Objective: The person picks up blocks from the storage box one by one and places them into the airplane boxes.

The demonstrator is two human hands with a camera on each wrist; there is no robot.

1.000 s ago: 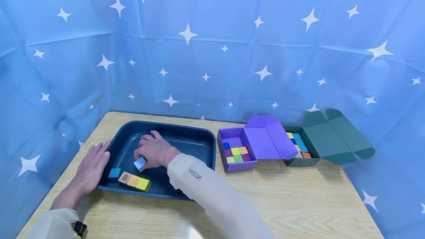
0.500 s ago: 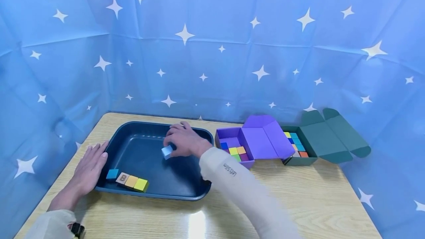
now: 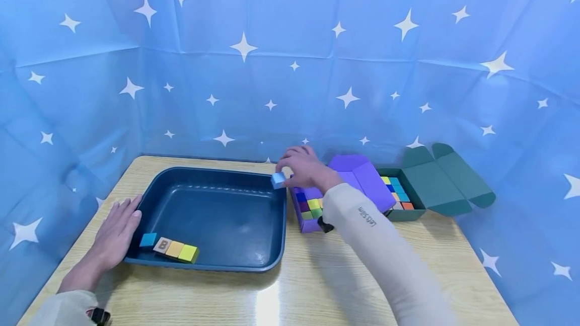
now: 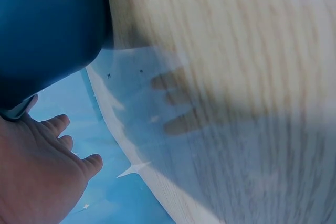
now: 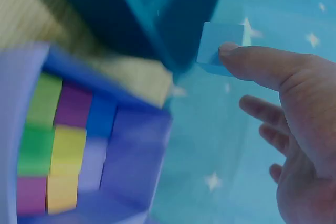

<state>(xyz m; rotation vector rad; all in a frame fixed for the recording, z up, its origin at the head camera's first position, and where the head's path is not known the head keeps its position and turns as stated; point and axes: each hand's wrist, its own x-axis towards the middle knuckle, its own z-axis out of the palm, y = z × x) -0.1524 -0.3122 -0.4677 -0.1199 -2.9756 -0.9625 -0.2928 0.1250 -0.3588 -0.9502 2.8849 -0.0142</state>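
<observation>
In the head view my right hand (image 3: 302,166) pinches a light blue cube (image 3: 278,180) above the right rim of the dark blue tray (image 3: 213,269), beside the purple box (image 3: 310,226). Thumb and cube (image 5: 212,40) show up close in the right wrist view, the other fingers partly behind. My left hand (image 3: 113,233) lies with straight fingers along the tray's left rim. In the tray's front left corner sit a teal cube (image 3: 148,240) and a row of a letter B cube (image 3: 162,245), an orange cube (image 3: 174,249) and a yellow cube (image 3: 188,253).
The purple box, its lid folded open, holds several coloured cubes (image 5: 68,148). Farther right stands a dark green box (image 3: 408,215) with several cubes, its lid (image 3: 446,185) also open. A blue star-patterned curtain (image 3: 290,64) closes off the back and sides of the wooden table (image 3: 217,298).
My right hand has lifted the light blue cube from over the tray and carried it right, toward the purple box. My left hand stays at the tray's left rim. The head view has shifted slightly.
</observation>
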